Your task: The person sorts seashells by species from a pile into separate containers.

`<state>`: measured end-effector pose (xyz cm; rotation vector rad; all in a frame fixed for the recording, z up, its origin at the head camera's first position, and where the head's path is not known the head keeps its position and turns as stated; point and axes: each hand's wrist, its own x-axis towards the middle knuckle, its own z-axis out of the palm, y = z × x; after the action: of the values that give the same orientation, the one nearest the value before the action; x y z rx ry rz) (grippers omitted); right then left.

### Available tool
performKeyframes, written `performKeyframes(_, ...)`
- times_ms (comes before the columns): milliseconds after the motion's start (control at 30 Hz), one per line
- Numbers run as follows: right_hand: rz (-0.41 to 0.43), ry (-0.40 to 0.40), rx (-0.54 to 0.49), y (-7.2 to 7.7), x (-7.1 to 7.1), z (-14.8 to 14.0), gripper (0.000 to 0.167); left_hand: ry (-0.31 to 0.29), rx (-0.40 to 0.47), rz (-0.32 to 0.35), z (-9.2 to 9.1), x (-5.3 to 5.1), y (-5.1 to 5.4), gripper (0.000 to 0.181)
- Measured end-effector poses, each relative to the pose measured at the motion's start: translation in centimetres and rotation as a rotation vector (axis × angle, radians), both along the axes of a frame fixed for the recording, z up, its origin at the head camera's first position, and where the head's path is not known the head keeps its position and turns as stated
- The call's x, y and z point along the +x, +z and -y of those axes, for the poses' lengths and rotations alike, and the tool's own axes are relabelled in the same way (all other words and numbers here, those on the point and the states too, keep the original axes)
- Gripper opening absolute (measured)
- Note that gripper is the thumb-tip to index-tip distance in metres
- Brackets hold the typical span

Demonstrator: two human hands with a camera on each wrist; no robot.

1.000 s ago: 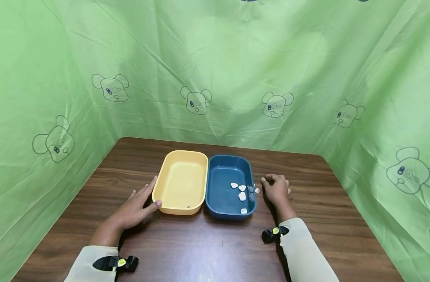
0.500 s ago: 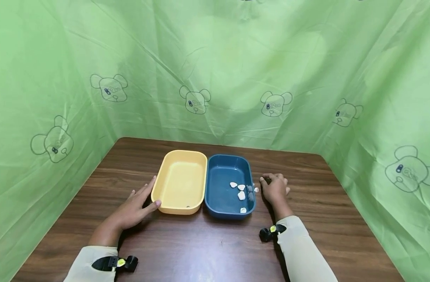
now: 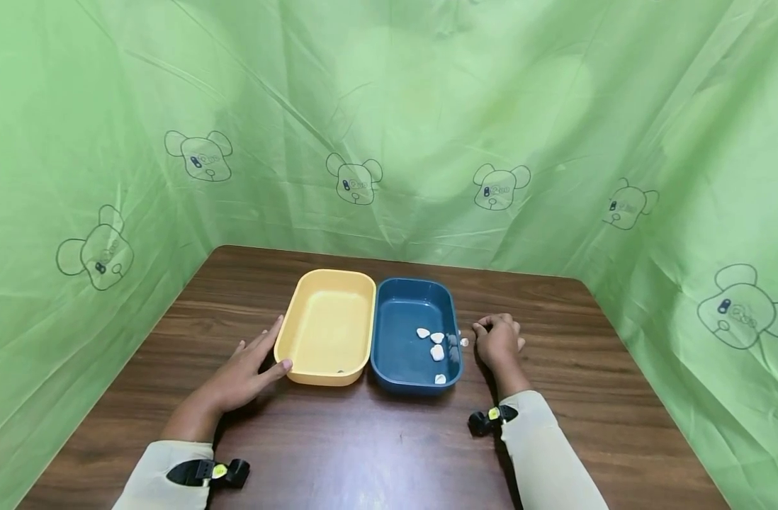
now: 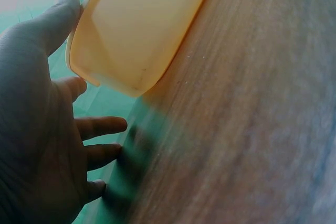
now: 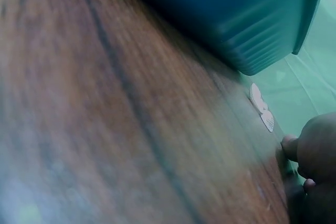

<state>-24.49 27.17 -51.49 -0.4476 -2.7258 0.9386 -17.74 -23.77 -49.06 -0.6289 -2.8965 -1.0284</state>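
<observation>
My left hand (image 3: pixel 241 377) lies at the near left corner of a yellow tray (image 3: pixel 325 380), thumb touching the rim and fingers spread. The left wrist view shows the same hand (image 4: pixel 39 124) against the tray's end (image 4: pixel 115 56). Beside it is a blue tray (image 3: pixel 404 312) with several small white pieces (image 3: pixel 436 353) and greyish shapes near its right wall. Small white pieces (image 3: pixel 464 343) (image 5: pixel 255 98) lie on the table outside that wall. Just right of them rests my right hand (image 3: pixel 499 343), fingers loosely bent, nothing visible in it; the right wrist view shows only part of it (image 5: pixel 317 153).
Both trays stand side by side on a brown wooden table (image 3: pixel 587 368). A green sheet (image 3: pixel 421 227) with printed bear heads hangs behind and along both sides. A tiny dark speck (image 3: pixel 341 372) lies inside the yellow tray near its front wall.
The right thumb and index finger have drawn slightly closer together. The left hand and both trays keep their places; the head view has shifted very slightly.
</observation>
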Motion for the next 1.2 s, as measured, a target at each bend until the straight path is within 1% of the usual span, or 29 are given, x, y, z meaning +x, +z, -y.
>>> performKeyframes(133, 0.001, -0.011, -0.026, -0.02, 0.01, -0.13, 0.023, -0.001, -0.004, 0.009, -0.03, 0.03, 0.12, 0.085)
performKeyframes(367, -0.01, 0.002, -0.045, -0.07, -0.21, -0.21, 0.027, 0.005, -0.008, 0.002, 0.06, 0.08, 0.27, 0.085)
performKeyframes(567, -0.03, -0.013, -0.084, -0.13, -0.05, -0.26, 0.028, 0.003, -0.018, 0.006, 0.1, -0.04, 0.08, 0.086)
performKeyframes(733, -0.088, -0.049, -0.133, -0.17, 0.09, -0.14, 0.026, 0.003, -0.014, 0.009, 0.06, -0.05, -0.06, 0.086)
performKeyframes(833, -0.115, -0.053, -0.142, -0.18, 0.22, -0.1, 0.025, 0.004, -0.008, 0.011, 0.09, -0.02, -0.19, 0.085)
performKeyframes(933, -0.14, -0.049, -0.151, -0.09, 0.33, -0.04, 0.025, 0.002, -0.008, 0.01, 0.12, -0.07, -0.27, 0.085)
performKeyframes(1033, -0.172, -0.028, -0.167, 0.06, 0.4, 0.0, 0.024, 0.001, -0.006, 0.005, 0.1, -0.14, -0.29, 0.086)
performKeyframes(1200, -0.28, 0.0, -0.202, 0.62, 0.41, 0.18, 0.02, 0.0, -0.008, 0.008, 0.09, -0.23, -0.34, 0.086)
